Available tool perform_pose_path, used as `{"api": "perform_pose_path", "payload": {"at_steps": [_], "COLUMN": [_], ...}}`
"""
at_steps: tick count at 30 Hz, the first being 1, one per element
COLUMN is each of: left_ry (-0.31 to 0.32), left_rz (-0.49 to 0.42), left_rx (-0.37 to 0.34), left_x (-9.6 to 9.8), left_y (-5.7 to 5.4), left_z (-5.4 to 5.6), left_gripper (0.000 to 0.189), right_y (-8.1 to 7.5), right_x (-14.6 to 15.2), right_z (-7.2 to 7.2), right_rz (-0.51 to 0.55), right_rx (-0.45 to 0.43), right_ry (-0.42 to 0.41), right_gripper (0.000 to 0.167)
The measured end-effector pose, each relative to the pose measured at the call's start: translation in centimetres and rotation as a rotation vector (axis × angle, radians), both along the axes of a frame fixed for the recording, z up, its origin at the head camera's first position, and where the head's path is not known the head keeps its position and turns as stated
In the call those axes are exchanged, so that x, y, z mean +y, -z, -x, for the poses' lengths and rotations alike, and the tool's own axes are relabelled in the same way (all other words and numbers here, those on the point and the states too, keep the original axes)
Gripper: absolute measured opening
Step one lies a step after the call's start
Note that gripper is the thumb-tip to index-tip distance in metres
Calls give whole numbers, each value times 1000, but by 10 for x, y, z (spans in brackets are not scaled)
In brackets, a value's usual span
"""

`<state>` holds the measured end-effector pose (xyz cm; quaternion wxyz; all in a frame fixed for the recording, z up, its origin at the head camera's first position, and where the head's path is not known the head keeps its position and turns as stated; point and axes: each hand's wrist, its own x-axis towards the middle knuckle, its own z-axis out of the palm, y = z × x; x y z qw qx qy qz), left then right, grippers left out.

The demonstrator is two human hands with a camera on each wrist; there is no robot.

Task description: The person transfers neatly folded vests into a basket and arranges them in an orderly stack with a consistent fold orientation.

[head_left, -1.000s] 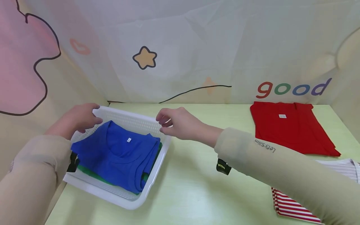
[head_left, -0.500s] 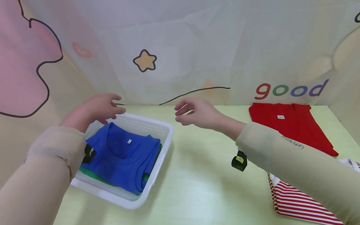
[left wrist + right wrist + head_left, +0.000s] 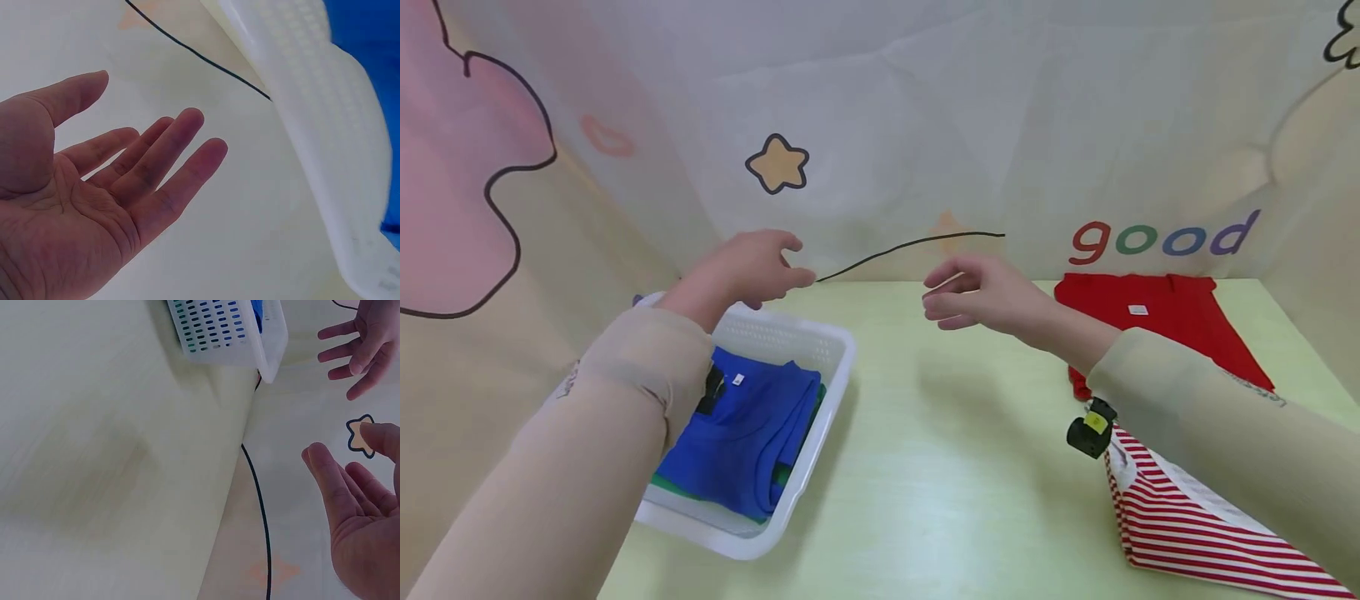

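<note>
My left hand [image 3: 748,268] hovers over the far side of a white plastic basket [image 3: 842,367], holding nothing; its fingers look straight and spread in the left wrist view. Inside the basket lies a folded blue shirt [image 3: 737,442] with a small white label, on top of something green [image 3: 688,490]. My left sleeve hides the basket's left part. Right of the basket, my right hand [image 3: 988,296] is in the air above the table, with loosely bent fingers and nothing in them. A folded red shirt [image 3: 1157,312] lies beyond my right forearm.
A red-and-white striped garment [image 3: 1202,533] is folded at the table's right front, partly under my right sleeve. The pale green table [image 3: 887,500] ends at a printed backdrop [image 3: 887,125] with a star and the word "good". A small black camera hangs from each wrist.
Both hands have moved to the right, the left from the basket's far left rim and the right from near its right rim. The basket and the shirts have stayed put.
</note>
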<state>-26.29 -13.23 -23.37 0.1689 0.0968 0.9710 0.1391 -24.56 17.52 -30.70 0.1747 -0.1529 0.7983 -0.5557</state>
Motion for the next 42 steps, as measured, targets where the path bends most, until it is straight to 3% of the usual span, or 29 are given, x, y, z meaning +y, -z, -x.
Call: {"api": "perform_pose_path", "payload": {"at_steps": [7,16,26,37,42], "left_ry": [45,71,86,113,89], "left_rz": [2,-75,-148,-271,-326], "left_rx": [17,3,-4,61,76], "left_x": [34,68,112,164,182], "left_y": [1,11,22,57,71], "left_z": [8,16,12,11,8], "left_gripper": [64,67,65,63,61], "right_y": [1,8,17,26,30], "right_x": [29,64,107,160,181], "right_z": [-5,-7,-1,-10,-13], "right_rz": [-50,-121,-167,-275,-302], "right_rx": [-9,7,3,37,39], "right_ry": [49,118,183,223,239], "right_gripper": [42,47,54,59,60]}}
